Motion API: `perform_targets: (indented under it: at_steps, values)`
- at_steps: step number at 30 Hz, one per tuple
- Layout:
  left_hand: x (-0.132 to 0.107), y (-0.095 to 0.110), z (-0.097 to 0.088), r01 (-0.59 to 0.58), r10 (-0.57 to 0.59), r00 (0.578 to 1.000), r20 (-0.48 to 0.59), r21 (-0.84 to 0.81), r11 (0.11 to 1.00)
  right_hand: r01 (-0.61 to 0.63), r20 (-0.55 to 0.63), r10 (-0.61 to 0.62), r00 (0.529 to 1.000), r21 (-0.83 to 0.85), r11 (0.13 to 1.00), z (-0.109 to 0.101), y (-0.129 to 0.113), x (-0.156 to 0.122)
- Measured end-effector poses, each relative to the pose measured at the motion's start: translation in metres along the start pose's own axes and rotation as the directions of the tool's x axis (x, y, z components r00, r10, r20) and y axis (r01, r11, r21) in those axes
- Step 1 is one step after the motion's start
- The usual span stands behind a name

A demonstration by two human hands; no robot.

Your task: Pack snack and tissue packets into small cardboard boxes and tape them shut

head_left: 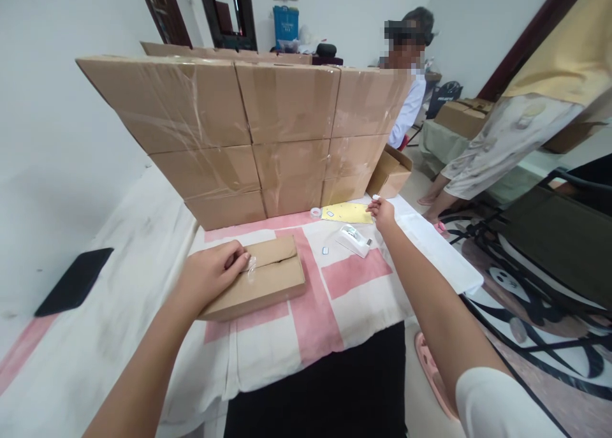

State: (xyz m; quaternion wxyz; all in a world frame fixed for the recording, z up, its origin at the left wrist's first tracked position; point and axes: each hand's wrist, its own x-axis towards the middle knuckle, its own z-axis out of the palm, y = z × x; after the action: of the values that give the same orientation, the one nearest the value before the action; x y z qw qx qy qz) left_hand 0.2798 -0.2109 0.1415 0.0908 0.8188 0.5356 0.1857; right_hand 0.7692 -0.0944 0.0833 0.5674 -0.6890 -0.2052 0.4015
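Observation:
A small closed cardboard box (272,278) lies flat near the table's front edge, with a shiny strip of clear tape (252,269) across its top seam. My left hand (210,272) rests on the box's left part, fingers curled and thumb beside the tape. Over the right end of a yellow sheet (347,213), my right hand (382,215) is closed in a pinch on a small white piece (375,197), too small to identify. A white tape dispenser (354,240) lies between box and right hand. Near it are a small label (325,250) and a tape roll (315,213).
A wall of stacked, taped cardboard boxes (287,106) rises behind the work area. An open box (389,170) stands at its right end. One person (408,100) sits beyond; another person (521,125) stands at right. A dark chair (564,234) is near my right side.

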Motion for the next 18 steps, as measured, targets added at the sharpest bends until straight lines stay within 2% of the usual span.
perform_targets:
  at_steps: [6,10,13,16,18]
  values:
    - [-0.002,0.001,-0.001,0.013,-0.013,1.000,0.016,0.016,1.000,0.019,0.058,-0.025,0.998,0.092,0.996,-0.003,0.003,-0.013]
    - [-0.004,0.002,-0.002,0.046,-0.047,0.998,0.042,0.010,0.999,0.166,0.035,-0.174,0.984,0.159,0.973,-0.004,-0.004,-0.032]
    - [-0.004,-0.001,-0.002,0.025,-0.025,1.000,-0.005,0.015,1.000,0.300,0.024,-0.309,0.951,0.184,0.936,-0.002,0.004,-0.067]
    - [-0.005,-0.011,-0.004,-0.028,0.029,0.994,-0.102,0.009,1.000,0.436,0.064,-0.448,0.892,0.147,0.888,0.009,0.040,-0.125]
    - [-0.008,-0.020,-0.006,0.016,-0.019,0.998,-0.063,-0.051,0.999,0.628,0.170,-0.624,0.762,0.036,0.777,0.026,0.073,-0.171]
